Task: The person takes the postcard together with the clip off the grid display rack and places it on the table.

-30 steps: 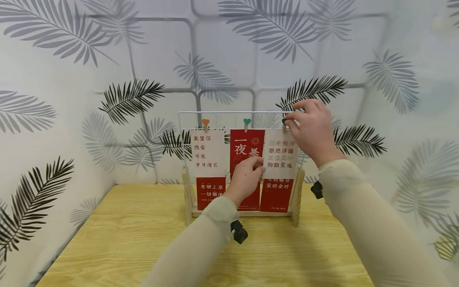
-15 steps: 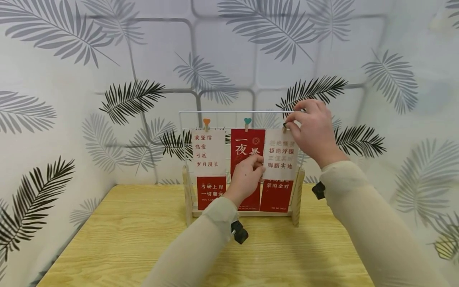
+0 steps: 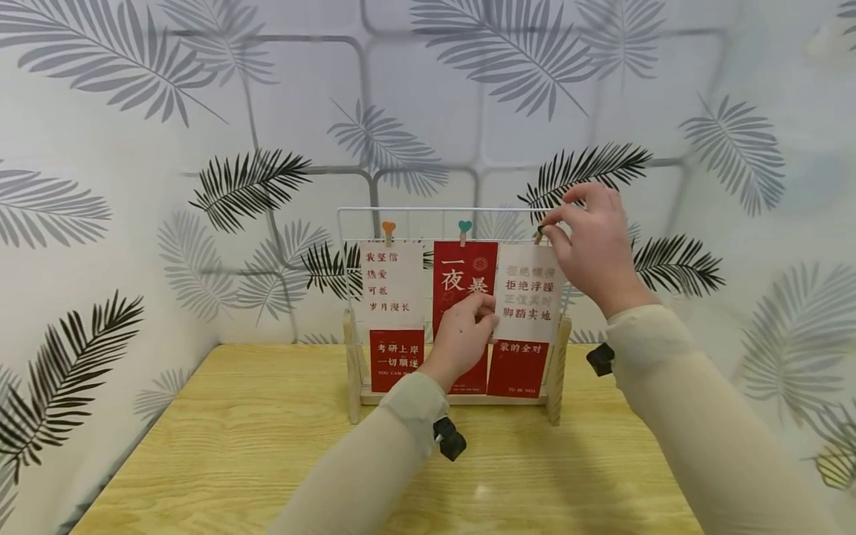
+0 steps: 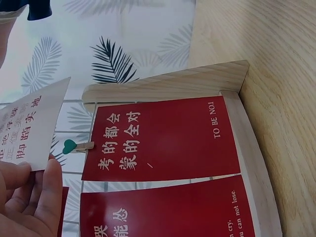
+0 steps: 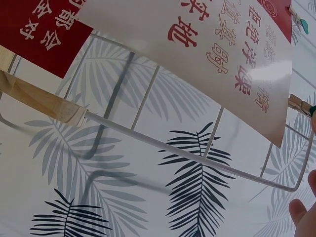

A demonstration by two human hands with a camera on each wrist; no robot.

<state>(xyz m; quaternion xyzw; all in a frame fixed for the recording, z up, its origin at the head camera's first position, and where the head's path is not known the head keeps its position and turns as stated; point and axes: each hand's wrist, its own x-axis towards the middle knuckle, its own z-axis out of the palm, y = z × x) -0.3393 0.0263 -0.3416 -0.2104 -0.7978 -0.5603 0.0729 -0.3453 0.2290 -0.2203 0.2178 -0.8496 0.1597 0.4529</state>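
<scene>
My left hand [image 3: 463,336] pinches the lower left corner of a white card [image 3: 527,291] with printed characters. In the left wrist view that corner lies between the thumb and fingers [image 4: 49,195], and the card tilts out from the wire grid. My right hand [image 3: 594,245] pinches a small wooden clothespin [image 5: 299,105] with a dark green heart at the card's top edge; fingers cover much of the clip. Below hangs a red card [image 4: 163,140], held on the grid by another green-heart clothespin [image 4: 76,146].
The white wire grid rack [image 3: 401,209] with wooden feet [image 3: 351,368] stands on a wood-grain table [image 3: 254,446] before a leaf-patterned wall. Also on it are a white card [image 3: 391,286] under an orange-heart clip [image 3: 388,230] and a tall red card [image 3: 448,256] under a teal-heart clip [image 3: 464,229].
The clothespin in my right hand has tilted and shifted slightly right. The white card hangs a little lower, covering more of the red card below. My left hand keeps its pinch.
</scene>
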